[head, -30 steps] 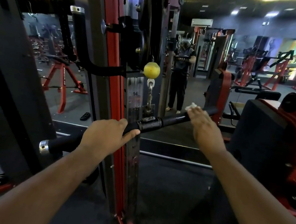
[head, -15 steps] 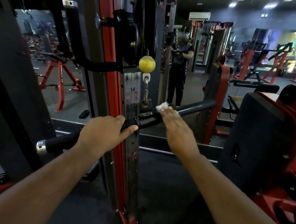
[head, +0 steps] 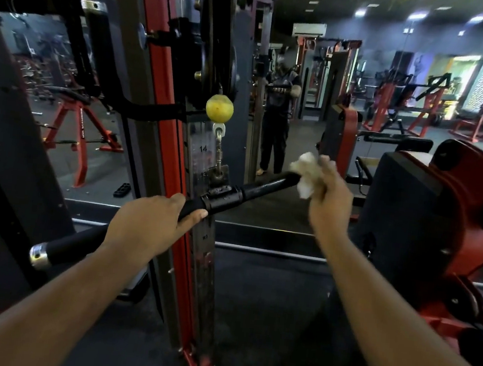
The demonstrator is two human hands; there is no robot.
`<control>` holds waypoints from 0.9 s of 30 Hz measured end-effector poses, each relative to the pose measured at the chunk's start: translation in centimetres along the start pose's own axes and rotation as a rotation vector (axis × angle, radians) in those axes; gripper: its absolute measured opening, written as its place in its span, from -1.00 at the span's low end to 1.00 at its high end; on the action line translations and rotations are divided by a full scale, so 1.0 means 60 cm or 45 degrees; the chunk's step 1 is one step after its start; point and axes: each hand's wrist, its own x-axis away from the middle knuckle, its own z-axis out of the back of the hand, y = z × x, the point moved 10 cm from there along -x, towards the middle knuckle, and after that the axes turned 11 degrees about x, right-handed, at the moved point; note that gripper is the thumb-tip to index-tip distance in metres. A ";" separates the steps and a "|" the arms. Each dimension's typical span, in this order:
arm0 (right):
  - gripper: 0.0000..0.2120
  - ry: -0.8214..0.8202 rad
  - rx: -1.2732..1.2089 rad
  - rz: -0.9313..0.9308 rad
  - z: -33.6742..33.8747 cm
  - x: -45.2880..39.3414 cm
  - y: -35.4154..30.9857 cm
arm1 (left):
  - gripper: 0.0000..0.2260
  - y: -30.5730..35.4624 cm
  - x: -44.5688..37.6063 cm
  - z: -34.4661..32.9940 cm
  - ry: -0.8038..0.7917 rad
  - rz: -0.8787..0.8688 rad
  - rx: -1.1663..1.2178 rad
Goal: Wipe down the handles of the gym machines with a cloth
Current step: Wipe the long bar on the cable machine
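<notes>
Clearance around the black bar (head: 263,186) of the cable machine

The bar's left half is occupied by the left hand (head: 146,223), leaving only the chrome-capped end (head: 38,255) exposed beyond it. The centre is blocked from above by the hanger link (head: 218,156) and the yellow ball (head: 219,108), and from behind by the red upright (head: 166,91) and the numbered weight stack (head: 206,161). The right end is covered by the white cloth (head: 305,173) held in the right hand (head: 326,197). Open space is seen between collar and cloth. Passage further right is limited by the padded red machine (head: 427,220).
</notes>
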 end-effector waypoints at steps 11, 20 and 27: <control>-0.46 -0.403 0.262 0.141 -0.107 0.027 -0.036 | -0.43 0.001 0.001 0.003 0.008 0.013 -0.019; -0.69 0.056 0.210 -0.239 0.032 -0.090 0.062 | -0.44 0.001 -0.002 -0.004 0.004 0.045 -0.007; -0.62 -0.189 0.309 -0.009 -0.083 -0.039 -0.014 | -0.45 0.012 -0.004 0.000 0.027 0.014 0.006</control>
